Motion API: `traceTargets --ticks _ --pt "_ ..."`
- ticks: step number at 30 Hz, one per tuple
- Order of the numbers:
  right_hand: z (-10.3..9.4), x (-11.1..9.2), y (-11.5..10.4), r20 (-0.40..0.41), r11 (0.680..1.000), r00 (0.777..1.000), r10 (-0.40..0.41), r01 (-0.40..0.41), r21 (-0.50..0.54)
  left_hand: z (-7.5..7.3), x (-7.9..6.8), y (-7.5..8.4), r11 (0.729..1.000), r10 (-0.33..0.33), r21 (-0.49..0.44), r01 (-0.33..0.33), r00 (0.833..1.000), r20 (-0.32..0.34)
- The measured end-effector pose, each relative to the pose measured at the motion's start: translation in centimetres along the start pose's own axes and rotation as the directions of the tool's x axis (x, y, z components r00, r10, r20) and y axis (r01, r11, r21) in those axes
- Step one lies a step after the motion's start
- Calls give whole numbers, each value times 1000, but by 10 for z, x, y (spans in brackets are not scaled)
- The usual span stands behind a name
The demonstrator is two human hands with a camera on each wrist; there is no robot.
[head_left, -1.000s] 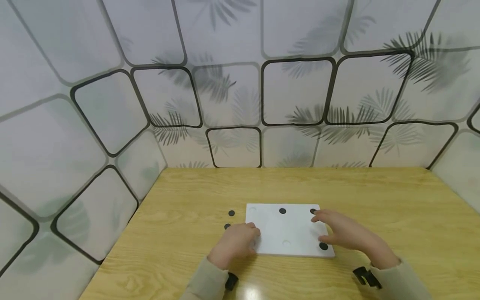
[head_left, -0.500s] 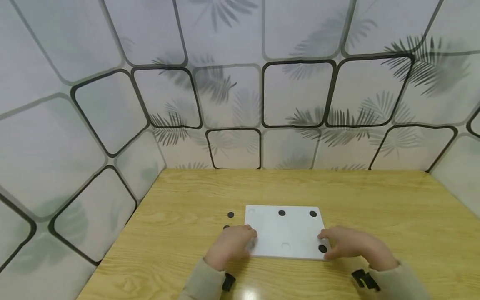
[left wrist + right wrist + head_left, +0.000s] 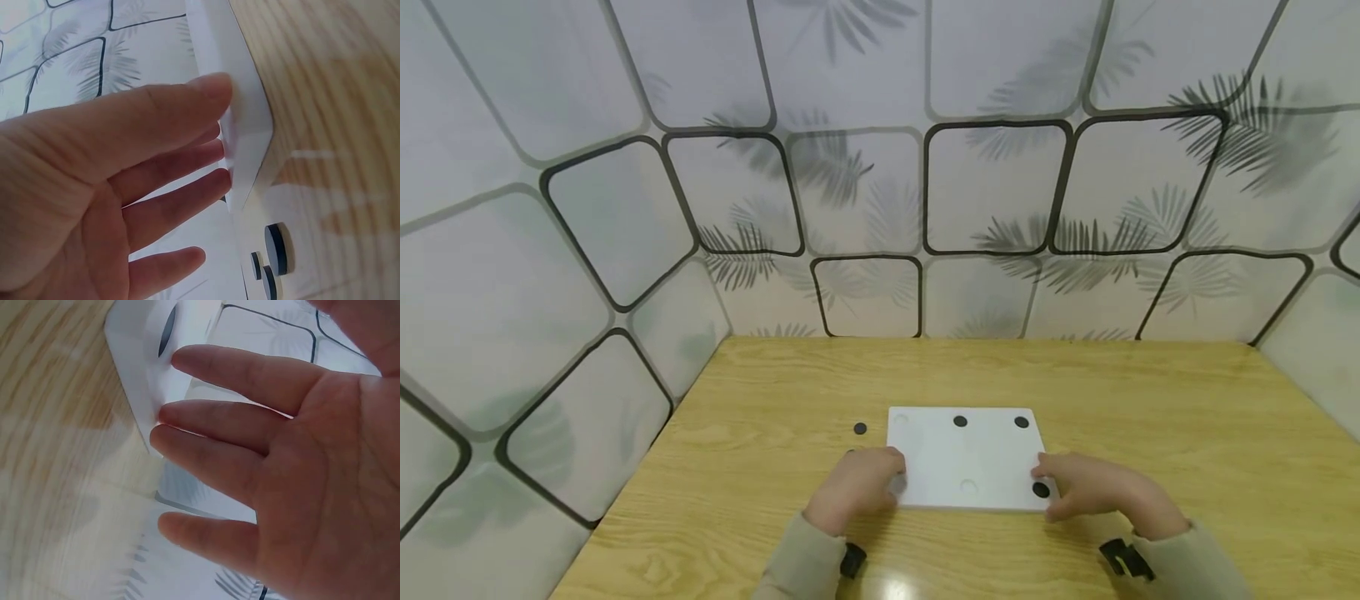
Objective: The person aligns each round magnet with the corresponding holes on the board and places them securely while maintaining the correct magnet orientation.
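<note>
A white rectangular board (image 3: 962, 458) lies on the table between both hands. Three black discs sit in it: a far middle disc (image 3: 960, 422), a far right disc (image 3: 1022, 422) and a near right disc (image 3: 1041, 490). Pale round recesses show at its far left and near middle. My left hand (image 3: 859, 485) touches the board's left end, thumb (image 3: 212, 87) and extended fingertips against its edge. At the right end, my right hand (image 3: 1093, 485) touches the side with nearly straight fingers (image 3: 212, 440), around the near right disc.
Left of the board lies a loose black disc (image 3: 861, 428). The left wrist view shows several discs, the largest disc (image 3: 275, 249) closest; my left hand mostly hides the others from the head view. A patterned wall (image 3: 865, 192) rises behind the wooden table (image 3: 775, 383).
My right hand has come from the far right disc toward the near right corner of the board. The board has shifted slightly left and straightened a little. My left hand stays at the left end.
</note>
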State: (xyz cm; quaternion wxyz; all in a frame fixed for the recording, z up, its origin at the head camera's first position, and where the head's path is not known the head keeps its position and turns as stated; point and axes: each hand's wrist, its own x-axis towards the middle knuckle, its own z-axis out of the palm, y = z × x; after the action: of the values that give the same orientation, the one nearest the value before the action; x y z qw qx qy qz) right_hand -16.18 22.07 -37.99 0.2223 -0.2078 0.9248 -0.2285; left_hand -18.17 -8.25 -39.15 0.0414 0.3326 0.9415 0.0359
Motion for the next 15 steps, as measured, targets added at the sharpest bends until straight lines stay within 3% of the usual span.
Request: traceTargets --ticks 7,15 --pt "3 3 -1 -19 997 996 -82 82 -12 -1 -1 -1 1000 13 14 -14 1000 14" --pt "7 9 -3 -46 994 994 -97 95 -48 0 0 -2 1000 16 9 -16 1000 16"
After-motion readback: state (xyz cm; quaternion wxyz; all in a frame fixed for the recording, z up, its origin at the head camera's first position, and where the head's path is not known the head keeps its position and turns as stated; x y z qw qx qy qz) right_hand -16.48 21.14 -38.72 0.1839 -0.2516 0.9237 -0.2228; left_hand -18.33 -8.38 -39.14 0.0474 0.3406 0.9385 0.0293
